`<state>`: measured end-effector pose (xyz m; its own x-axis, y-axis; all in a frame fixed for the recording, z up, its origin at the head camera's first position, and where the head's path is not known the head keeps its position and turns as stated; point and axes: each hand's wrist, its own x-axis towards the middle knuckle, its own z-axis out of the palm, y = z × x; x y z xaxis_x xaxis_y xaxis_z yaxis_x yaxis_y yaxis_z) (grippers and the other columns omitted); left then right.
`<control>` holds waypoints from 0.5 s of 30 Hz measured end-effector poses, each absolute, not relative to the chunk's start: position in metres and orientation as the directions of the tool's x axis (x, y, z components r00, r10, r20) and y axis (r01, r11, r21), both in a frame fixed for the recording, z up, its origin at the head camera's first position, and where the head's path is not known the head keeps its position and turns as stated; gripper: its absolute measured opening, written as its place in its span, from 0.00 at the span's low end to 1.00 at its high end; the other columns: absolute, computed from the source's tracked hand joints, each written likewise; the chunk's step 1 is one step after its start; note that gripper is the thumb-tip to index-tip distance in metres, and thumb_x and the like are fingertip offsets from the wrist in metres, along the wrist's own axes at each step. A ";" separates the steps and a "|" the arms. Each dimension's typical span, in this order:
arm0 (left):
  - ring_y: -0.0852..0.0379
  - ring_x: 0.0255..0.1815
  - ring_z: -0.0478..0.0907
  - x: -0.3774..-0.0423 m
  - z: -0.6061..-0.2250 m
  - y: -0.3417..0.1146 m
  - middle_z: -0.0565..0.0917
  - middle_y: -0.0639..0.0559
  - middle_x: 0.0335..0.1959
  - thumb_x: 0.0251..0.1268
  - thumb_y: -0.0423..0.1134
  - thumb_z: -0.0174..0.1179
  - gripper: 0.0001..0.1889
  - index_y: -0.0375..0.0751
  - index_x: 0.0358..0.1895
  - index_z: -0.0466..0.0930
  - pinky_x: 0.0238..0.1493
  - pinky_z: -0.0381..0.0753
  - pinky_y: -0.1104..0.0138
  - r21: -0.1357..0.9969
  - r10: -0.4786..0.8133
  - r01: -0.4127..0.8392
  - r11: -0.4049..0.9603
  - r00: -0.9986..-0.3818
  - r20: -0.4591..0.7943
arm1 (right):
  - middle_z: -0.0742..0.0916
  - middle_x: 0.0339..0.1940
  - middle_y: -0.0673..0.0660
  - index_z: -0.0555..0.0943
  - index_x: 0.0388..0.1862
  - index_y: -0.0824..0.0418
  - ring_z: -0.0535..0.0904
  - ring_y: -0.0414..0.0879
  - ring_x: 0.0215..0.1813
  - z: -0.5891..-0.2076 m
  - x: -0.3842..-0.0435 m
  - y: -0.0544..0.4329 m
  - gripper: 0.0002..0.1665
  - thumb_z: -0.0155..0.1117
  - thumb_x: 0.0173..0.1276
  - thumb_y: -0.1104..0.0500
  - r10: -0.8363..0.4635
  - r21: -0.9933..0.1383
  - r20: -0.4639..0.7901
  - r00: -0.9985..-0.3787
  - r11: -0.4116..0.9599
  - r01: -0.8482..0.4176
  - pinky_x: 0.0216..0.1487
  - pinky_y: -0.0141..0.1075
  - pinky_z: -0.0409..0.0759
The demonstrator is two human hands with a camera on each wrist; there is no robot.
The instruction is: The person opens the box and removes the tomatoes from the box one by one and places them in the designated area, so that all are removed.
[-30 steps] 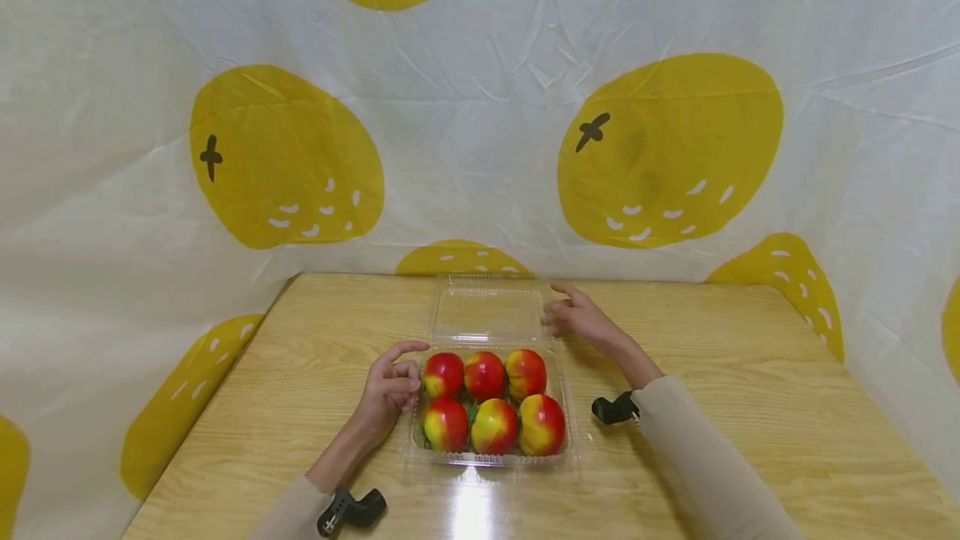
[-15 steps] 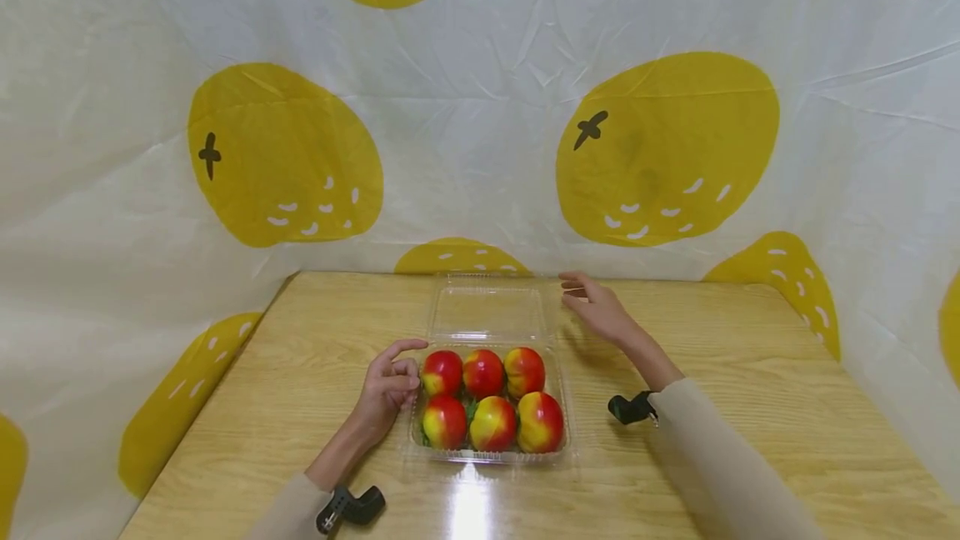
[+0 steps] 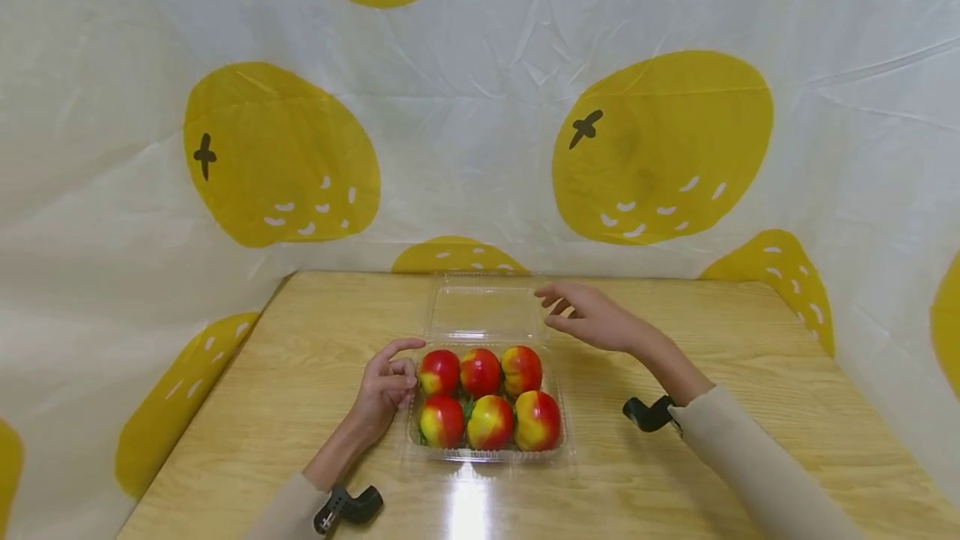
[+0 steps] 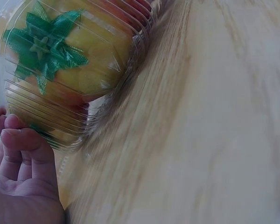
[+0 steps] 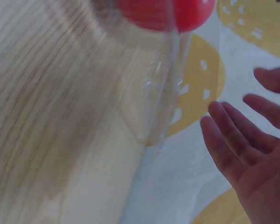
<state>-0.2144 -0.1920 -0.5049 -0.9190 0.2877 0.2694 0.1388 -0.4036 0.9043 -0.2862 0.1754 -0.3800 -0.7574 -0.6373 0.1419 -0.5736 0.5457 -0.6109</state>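
A clear plastic clamshell box [image 3: 491, 457] lies on the table with its lid [image 3: 487, 311] folded back, away from me. Several red-and-yellow artificial fruits [image 3: 491, 422] fill the base in two rows. One fruit's green cloth leaves [image 4: 39, 46] show through the ribbed wall in the left wrist view. At the box's left side, my left hand [image 3: 381, 390] holds its rim between thumb and bent fingers. My right hand [image 3: 600, 317] is beside the lid's right edge, palm down with fingers loosely extended. It holds nothing; whether the fingertips touch the lid is unclear.
The light wooden table [image 3: 675, 457] runs back to a white curtain [image 3: 465, 148] printed with yellow fruit shapes. A black wrist mount [image 3: 648, 413] sits on the right forearm, and another mount [image 3: 348, 508] on the left.
My right hand drew back from the lid's right edge, then came in again toward it with the fingers lower. The left hand and the box have stayed in place.
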 end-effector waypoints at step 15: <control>0.62 0.18 0.68 -0.214 -0.503 -0.190 0.76 0.58 0.22 0.61 0.19 0.45 0.26 0.32 0.64 0.71 0.15 0.52 0.64 0.902 0.296 0.131 -0.412 -0.917 0.268 | 0.86 0.55 0.63 0.80 0.62 0.65 0.84 0.61 0.56 -0.362 -0.267 0.147 0.23 0.69 0.70 0.60 -0.764 -0.545 0.011 -0.645 0.536 -0.645 0.52 0.47 0.88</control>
<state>-0.2141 -0.1904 -0.5026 -0.9169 0.2958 0.2679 0.1306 -0.4120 0.9018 -0.2674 0.1475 -0.3621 -0.6449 -0.7642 0.0115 -0.6449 0.5361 -0.5446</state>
